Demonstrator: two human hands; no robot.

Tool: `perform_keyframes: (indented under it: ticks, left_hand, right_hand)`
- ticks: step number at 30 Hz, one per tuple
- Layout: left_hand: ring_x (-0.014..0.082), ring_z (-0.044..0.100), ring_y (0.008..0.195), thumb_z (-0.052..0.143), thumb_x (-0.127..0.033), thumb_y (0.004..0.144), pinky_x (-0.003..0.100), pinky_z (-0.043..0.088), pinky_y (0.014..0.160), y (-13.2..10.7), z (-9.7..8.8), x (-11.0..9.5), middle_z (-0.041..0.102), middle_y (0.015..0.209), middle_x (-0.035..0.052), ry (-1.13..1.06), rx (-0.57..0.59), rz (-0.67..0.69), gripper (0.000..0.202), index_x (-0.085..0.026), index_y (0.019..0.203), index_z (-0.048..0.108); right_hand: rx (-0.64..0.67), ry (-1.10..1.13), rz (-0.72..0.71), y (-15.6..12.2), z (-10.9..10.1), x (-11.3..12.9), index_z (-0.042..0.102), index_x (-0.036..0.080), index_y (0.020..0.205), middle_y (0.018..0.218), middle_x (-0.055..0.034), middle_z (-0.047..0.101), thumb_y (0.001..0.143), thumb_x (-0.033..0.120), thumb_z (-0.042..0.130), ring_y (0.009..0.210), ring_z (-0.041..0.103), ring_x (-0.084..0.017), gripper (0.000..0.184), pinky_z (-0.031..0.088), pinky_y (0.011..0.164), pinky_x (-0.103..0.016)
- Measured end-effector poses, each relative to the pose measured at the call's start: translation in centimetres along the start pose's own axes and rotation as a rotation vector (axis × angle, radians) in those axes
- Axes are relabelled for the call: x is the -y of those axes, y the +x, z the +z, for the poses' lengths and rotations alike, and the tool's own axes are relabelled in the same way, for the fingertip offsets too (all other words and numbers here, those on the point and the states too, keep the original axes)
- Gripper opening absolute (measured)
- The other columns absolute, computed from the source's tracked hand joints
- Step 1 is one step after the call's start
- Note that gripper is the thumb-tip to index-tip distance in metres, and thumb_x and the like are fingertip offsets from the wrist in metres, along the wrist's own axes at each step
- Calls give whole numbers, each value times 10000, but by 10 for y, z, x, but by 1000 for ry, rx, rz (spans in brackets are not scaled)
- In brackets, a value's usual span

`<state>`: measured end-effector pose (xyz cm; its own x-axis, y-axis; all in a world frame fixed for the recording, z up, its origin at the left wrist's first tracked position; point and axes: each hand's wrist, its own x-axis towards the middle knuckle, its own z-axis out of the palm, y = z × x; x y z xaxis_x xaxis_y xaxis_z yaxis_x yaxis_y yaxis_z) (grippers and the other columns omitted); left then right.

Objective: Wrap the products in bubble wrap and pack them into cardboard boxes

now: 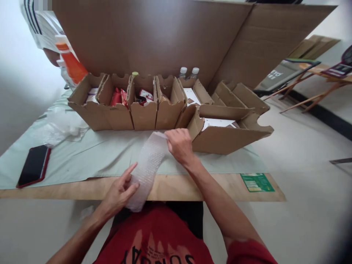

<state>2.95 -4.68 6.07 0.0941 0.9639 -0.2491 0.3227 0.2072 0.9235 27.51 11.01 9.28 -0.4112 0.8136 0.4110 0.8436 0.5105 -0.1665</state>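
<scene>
A strip of bubble wrap (147, 167) lies across the front of the table, stretched between both hands. My left hand (119, 190) grips its near end at the table's front edge, index finger raised. My right hand (178, 145) is closed on the far end of the strip, just in front of an open cardboard box (228, 137) with a white sheet inside.
A row of open cardboard boxes (143, 113) holds red packets. A red-cased phone (34, 165) lies at the left on the pale cloth (96, 154). Clear plastic (64, 126) is crumpled nearby. Another person at the far left holds an orange bottle (71, 62). A tall cardboard sheet (154, 36) stands behind.
</scene>
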Motion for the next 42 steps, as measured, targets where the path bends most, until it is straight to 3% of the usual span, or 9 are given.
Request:
perform_keyframes:
  ticks: [5, 11, 14, 18, 22, 29, 32, 37, 42]
  left_hand:
    - [129, 551, 658, 880, -575, 655, 251, 432, 640, 2, 38, 4, 667, 789, 18, -576, 94, -319, 726, -124, 1201, 721]
    - [182, 657, 742, 900, -362, 610, 318, 532, 727, 6, 34, 8, 738, 851, 66, -901, 91, -433, 568, -139, 1112, 755]
    - [178, 665, 762, 817, -250, 587, 315, 542, 742, 7, 26, 10, 743, 887, 75, -922, 131, -422, 559, -134, 1130, 752]
    - [158, 643, 686, 741, -253, 629, 294, 520, 651, 3, 16, 11, 729, 912, 56, -627, 180, -323, 759, -161, 1373, 618]
    - [144, 562, 593, 685, -445, 808, 276, 465, 589, 8, 9, 8, 633, 720, -19, -46, 80, -143, 597, -146, 1323, 635]
    - [165, 547, 600, 523, -377, 934, 282, 363, 619, 44, 18, -3, 627, 617, 10, 451, -59, -56, 319, -197, 717, 672]
    - [172, 560, 614, 565, -332, 929, 286, 332, 627, 50, 18, -4, 681, 656, 24, 522, -61, -64, 274, -203, 731, 704]
    - [199, 625, 654, 599, -325, 943, 291, 335, 632, 56, 20, -2, 736, 699, 42, 614, -82, -57, 246, -218, 776, 745]
    - [231, 687, 758, 618, -356, 955, 314, 456, 715, 47, 20, 7, 761, 814, 60, 673, -197, -11, 222, -204, 1059, 742]
  right_hand:
    - [107, 66, -43, 30, 21, -6, 591, 174, 1408, 1399, -141, 660, 922, 149, 590, 1255, 572, -302, 487, 456, 1022, -460]
    - [389, 313, -112, -115, -11, -10, 384, 276, 1597, 1592, -83, 519, 867, 132, 532, 1449, 494, -255, 759, 436, 1157, -491]
    - [320, 458, -108, -158, -5, 18, 399, 232, 1591, 1554, -143, 551, 880, 229, 631, 1427, 522, -302, 748, 462, 1142, -500]
    - [145, 701, 168, -149, 26, 53, 604, 237, 1393, 1158, -88, 769, 941, 256, 580, 1067, 714, -248, 454, 567, 978, -412]
    - [173, 740, 402, -122, 44, 54, 644, 227, 1318, 1102, -67, 779, 938, 314, 600, 900, 727, -229, 392, 597, 823, -366]
    - [76, 461, 399, -124, 40, 49, 552, 194, 1437, 1011, -74, 754, 947, 312, 628, 862, 704, -248, 510, 567, 833, -403]
    - [-41, 345, 284, -137, 29, 50, 564, 212, 1412, 1137, -113, 737, 983, 278, 591, 1016, 693, -269, 435, 536, 902, -426]
    - [140, 268, -25, -142, 22, 55, 634, 225, 1339, 1442, -143, 632, 929, 189, 615, 1314, 574, -327, 412, 484, 1023, -492]
    - [176, 216, -58, -135, 35, 54, 715, 255, 1223, 1355, -92, 711, 998, 130, 539, 1328, 592, -291, 312, 480, 1015, -476]
